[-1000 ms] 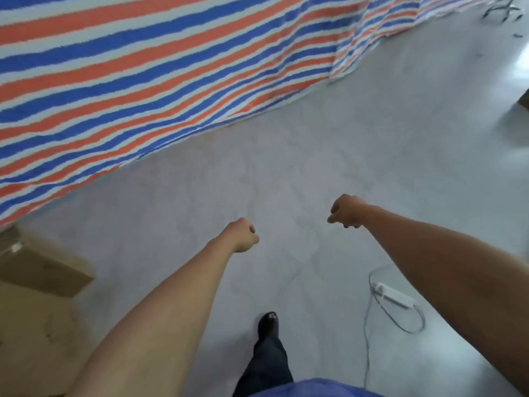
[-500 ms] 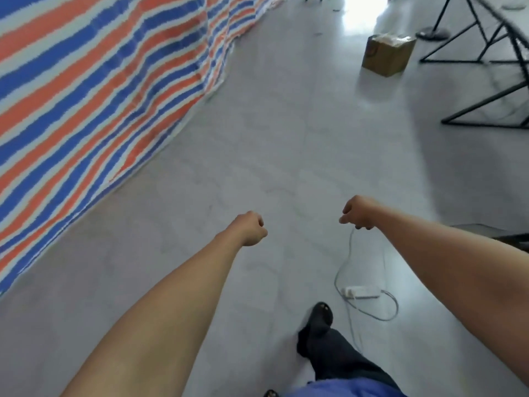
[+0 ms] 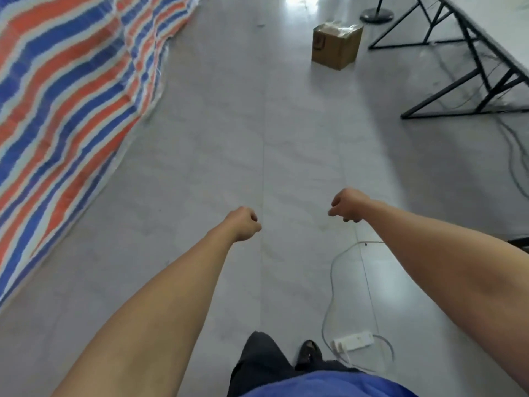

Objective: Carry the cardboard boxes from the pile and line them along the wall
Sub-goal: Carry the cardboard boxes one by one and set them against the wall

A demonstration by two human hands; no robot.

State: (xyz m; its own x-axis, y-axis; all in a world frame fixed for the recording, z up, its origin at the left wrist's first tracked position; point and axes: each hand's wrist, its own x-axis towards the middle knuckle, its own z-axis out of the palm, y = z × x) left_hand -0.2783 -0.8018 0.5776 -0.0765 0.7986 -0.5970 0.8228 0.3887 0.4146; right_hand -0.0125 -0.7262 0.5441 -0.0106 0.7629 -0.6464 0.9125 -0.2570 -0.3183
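Left hand (image 3: 243, 223): my fingers curled into a fist, holding nothing.
Right hand (image 3: 346, 204): curled the same, empty.
Cardboard box (image 3: 337, 45): well ahead on the floor (image 3: 257, 138), near the table frame (image 3: 458, 114).
Handling: stiff, taped; perhaps light, too distant to judge. I'd grip opposite lower edges.

No text, number or brand can be read anywhere. The cardboard box (image 3: 336, 47), standing toward the far end of the floor (image 3: 257, 144), carries a dark printed mark (image 3: 320, 43) on its left-facing side. The mark is too small and blurred to tell as letters or a logo. Shiny tape or film lies across the box top, with nothing legible on it. The white power strip (image 3: 355, 340) at the near edge of the floor bears no marking that can be made out.
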